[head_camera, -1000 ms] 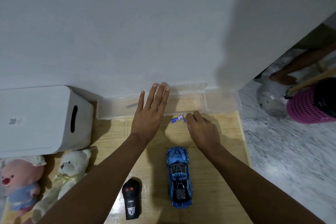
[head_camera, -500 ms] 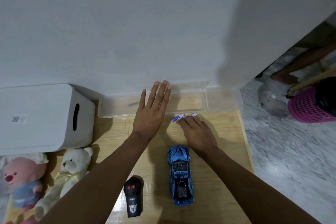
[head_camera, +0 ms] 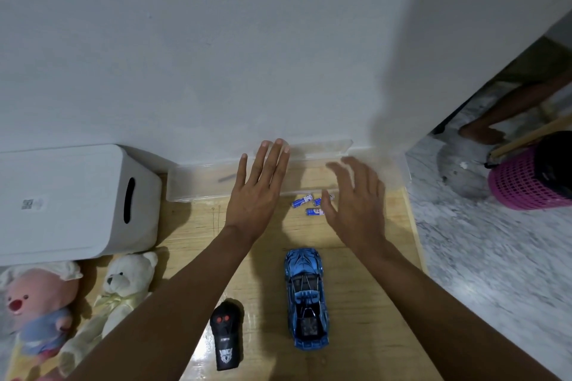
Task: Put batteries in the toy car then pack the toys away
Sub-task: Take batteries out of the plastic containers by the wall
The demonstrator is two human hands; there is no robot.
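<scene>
A blue toy car (head_camera: pixel 305 297) lies on the wooden board, nose toward the wall. Three small blue batteries (head_camera: pixel 302 201) lie loose on the board in front of a clear plastic tray (head_camera: pixel 198 182). My right hand (head_camera: pixel 356 201) hovers open just right of the batteries, fingers spread, partly covering two of them. My left hand (head_camera: pixel 258 192) is flat and open, fingers straight, with its fingertips over the tray's front wall. A black remote control (head_camera: pixel 226 334) lies to the left of the car.
A white storage box (head_camera: pixel 71 201) with a handle slot stands at the left. A white teddy bear (head_camera: pixel 120 291) and a pink plush (head_camera: pixel 37 309) lie below it. The wall is close behind the tray. A pink basket (head_camera: pixel 526 179) and another person's foot are on the marble floor at right.
My right hand has let go of the batteries, which now lie on the board, and it has lifted and opened to the right. My left hand has stayed in place.
</scene>
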